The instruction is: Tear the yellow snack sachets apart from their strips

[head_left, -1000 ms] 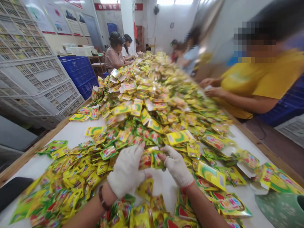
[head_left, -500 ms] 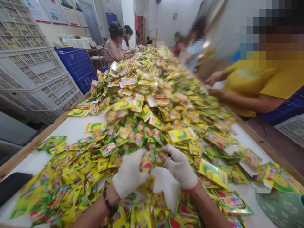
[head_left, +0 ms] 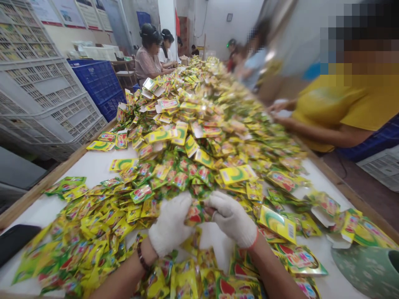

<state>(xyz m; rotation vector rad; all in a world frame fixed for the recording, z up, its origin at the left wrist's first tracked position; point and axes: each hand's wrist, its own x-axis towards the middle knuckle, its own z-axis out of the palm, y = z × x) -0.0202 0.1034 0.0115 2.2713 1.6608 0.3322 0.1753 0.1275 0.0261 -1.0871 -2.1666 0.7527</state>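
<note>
Both of my hands wear white knit gloves and are close together over the near part of the pile. My left hand (head_left: 172,224) is closed around the left side of a small green packet (head_left: 195,213) printed with red watermelon. At the packet's right end, the curled fingers of my right hand (head_left: 232,218) pinch; exactly what lies under the fingertips is partly hidden. Loose yellow packets (head_left: 183,280) lie below my wrists, and more green packets (head_left: 181,180) are heaped just beyond my fingers. A yellow box (head_left: 277,224) with a barcode rests right of my right hand.
The wood-edged white table (head_left: 93,160) runs far back under packets and small boxes. A black flat object (head_left: 18,241) lies at left, a green flowered item (head_left: 364,265) at right. White crates (head_left: 59,87) and a blue crate (head_left: 96,85) stand left. A yellow-shirted person (head_left: 339,108) works at right.
My right hand has moved slightly left, its fingers now curled closer against the packet. My left hand stays nearly in place. The whole view has shifted a little.
</note>
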